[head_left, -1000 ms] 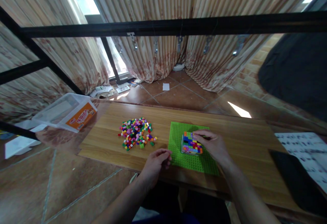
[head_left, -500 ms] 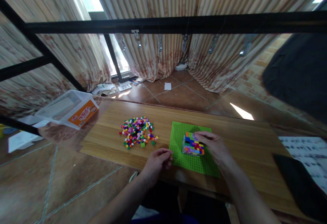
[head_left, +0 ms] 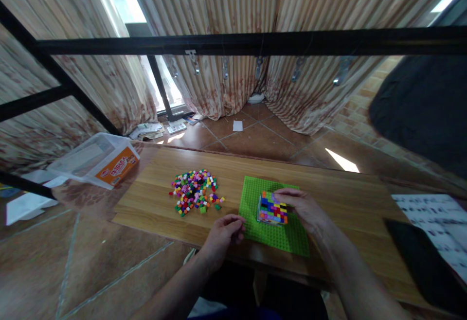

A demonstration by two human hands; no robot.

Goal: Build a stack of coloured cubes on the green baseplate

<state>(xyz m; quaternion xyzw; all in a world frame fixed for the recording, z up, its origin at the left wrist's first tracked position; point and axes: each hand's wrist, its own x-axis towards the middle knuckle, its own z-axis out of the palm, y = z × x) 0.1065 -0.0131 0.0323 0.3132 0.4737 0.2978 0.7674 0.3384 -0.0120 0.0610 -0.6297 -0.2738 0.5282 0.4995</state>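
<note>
A block built of many coloured toy bricks [head_left: 273,211] stands on the green studded baseplate [head_left: 250,198]. My right hand [head_left: 297,205] reaches in from the right, its thumb and fingers closed at a purple brick on the block's far top edge. Just off the baseplate's left edge, my left hand [head_left: 226,232] is closed in a pinch; whatever its fingertips hold is too small to make out. A pile of loose toy bricks [head_left: 193,188] in mixed colours lies on the wooden table, left of the baseplate.
The wooden table [head_left: 146,198] runs across in front of me. Beyond its left end sits a clear plastic box [head_left: 98,157] with an orange label. At the right end are a dark flat object [head_left: 419,257] and a printed white sheet [head_left: 434,227]. A black metal bar [head_left: 233,43] crosses above.
The whole view has shifted slightly with my head. My right hand stays at the block's far top edge, and my left hand keeps its pinch beside the baseplate.
</note>
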